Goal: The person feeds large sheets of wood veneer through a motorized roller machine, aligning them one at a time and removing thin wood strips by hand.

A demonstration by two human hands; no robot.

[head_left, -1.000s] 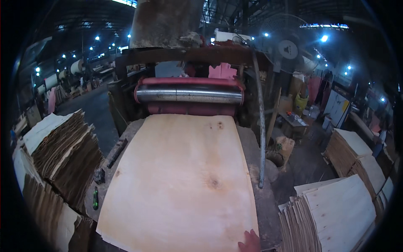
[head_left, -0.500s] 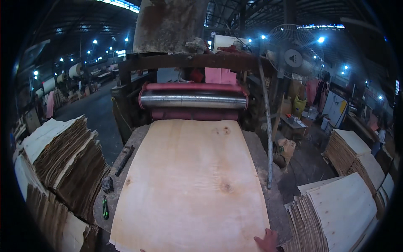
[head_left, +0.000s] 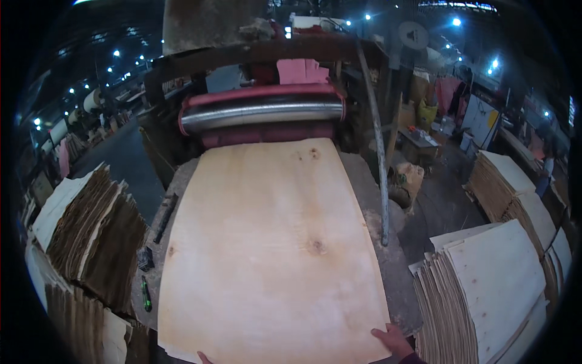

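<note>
Item: large pale rectangular wood veneer sheet (head_left: 273, 255), laid flat on the grey worn feed table (head_left: 379, 242), its far edge just short of the steel roller with red housing (head_left: 260, 112); knots are seen near the middle and the far end.

Right hand (head_left: 394, 341): laid on the sheet's near right corner, fingers spread along the edge; no pinch is seen.

Left hand (head_left: 203, 358): only a sliver is shown at the near edge, touching the sheet; whether it is spread or closed cannot be told.

Handling, as judged: the sheet is best kept square to the roller, pushed evenly from both near corners, pressed flat so the thin edge is not buckled or torn, with fingers kept well back from the nip.

Adjacent: brown-edged veneer stack (head_left: 91, 236) to the left; pale veneer stack (head_left: 485, 291) to the right; small green-handled tool (head_left: 146, 295) beside the table's left edge.
</note>
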